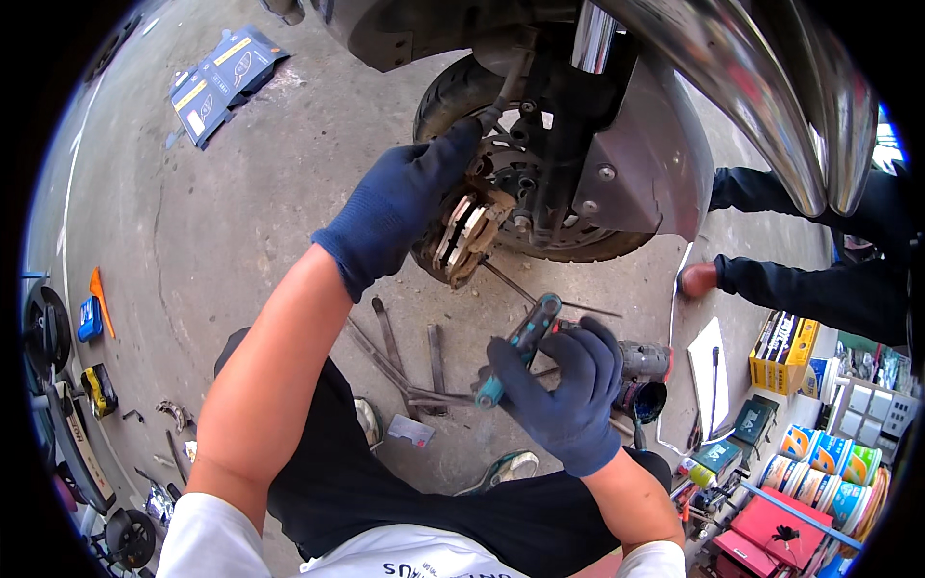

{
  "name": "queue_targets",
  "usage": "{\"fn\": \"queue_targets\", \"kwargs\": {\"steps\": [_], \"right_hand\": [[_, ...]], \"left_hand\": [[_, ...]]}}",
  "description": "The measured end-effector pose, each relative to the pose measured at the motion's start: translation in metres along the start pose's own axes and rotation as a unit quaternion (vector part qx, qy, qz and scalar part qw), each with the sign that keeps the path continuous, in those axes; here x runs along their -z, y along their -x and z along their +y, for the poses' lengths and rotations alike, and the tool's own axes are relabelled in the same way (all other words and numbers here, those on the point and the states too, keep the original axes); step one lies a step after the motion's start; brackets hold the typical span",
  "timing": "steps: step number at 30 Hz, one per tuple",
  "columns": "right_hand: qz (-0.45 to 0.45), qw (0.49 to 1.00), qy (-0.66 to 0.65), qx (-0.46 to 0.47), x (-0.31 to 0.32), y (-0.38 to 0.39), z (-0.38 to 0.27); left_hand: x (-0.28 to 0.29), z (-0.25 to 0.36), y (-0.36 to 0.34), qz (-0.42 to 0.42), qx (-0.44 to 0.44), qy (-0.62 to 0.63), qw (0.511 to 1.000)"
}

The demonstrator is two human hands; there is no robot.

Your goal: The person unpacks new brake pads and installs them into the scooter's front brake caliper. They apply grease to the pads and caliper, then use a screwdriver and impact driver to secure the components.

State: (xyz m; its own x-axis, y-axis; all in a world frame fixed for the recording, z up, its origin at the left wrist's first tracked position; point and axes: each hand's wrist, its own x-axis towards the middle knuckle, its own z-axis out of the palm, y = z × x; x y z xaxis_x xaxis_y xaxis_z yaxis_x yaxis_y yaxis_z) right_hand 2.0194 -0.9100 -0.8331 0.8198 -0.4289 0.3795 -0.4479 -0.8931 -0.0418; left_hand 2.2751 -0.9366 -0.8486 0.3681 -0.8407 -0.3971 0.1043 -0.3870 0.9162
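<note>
My left hand [395, 207], in a dark blue glove, is closed around the upper side of a brake caliper [467, 231] at the front wheel [453, 91]. The caliper is dirty, with its pads showing, and most of my left fingertips are hidden behind it. A black hose [511, 82] runs up beyond that hand. My right hand [568, 400], gloved too, grips a teal-and-black T-handle hex key [520, 347] between thumb and fingers. Its thin shaft slants up and left to the caliper's lower edge; whether the tip sits in a bolt I cannot tell.
Long metal levers [385, 347] lie on the floor below the caliper. Beside my right hand are a grey power tool [646, 361] and a dark round tin [644, 400]. Boxes, tape rolls [829, 458] and a red case [776, 530] crowd the right. Another person's leg [790, 289] is nearby.
</note>
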Motion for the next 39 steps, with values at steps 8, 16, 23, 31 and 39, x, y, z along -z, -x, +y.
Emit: {"fn": "queue_targets", "kwargs": {"steps": [8,16,23,31,39], "right_hand": [[-0.047,0.950,-0.303,-0.055,0.013,-0.041,0.021],[0.018,0.956,-0.285,-0.058,0.003,-0.039,0.020],[0.055,0.957,-0.264,-0.102,-0.011,-0.042,0.011],[0.018,0.920,-0.347,-0.182,-0.006,-0.048,0.025],[-0.006,0.957,-0.268,-0.107,-0.020,-0.041,0.020]], "left_hand": [[0.010,-0.013,-0.008,-0.052,-0.120,-0.071,0.989],[-0.001,-0.001,0.005,0.001,-0.084,0.024,0.996],[-0.006,0.001,0.007,0.008,-0.033,0.084,0.996],[-0.012,0.000,0.009,0.006,-0.050,0.128,0.990],[-0.008,-0.008,0.002,-0.005,-0.099,0.065,0.993]]}}
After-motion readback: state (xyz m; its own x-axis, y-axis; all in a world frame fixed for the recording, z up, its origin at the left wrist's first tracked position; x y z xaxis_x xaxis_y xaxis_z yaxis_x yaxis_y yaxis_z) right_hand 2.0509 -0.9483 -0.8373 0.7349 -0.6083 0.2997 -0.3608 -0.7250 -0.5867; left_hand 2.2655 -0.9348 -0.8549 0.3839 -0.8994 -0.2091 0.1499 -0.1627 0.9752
